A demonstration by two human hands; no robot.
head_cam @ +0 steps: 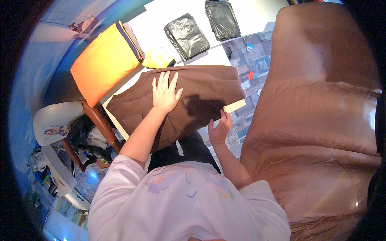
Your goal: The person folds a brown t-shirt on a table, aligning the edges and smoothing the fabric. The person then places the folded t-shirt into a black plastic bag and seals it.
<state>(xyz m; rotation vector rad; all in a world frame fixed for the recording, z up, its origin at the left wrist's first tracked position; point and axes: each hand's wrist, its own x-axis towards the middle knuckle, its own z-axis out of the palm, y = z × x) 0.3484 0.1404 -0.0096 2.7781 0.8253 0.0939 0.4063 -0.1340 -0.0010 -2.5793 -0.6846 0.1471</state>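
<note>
A brown fabric garment [199, 82] lies spread over a pale table [236, 105] before me, partly overhanging its near side. My left hand [166, 95] presses flat on the cloth, palm down and fingers spread. At the near right edge of the garment, my right hand [221, 126] has its thumb and fingertips on the hem, beside the bare table corner. A dark shadow covers the fabric just above those fingertips.
Beyond the garment are a folded orange cloth item [105, 63], a yellow item [158, 58] and two folded black plastic packs [187, 37] [223, 21]. A brown-covered sofa or bed [301, 120] stands right. A chair [58, 120] is at left; small items dot the patterned floor [254, 64].
</note>
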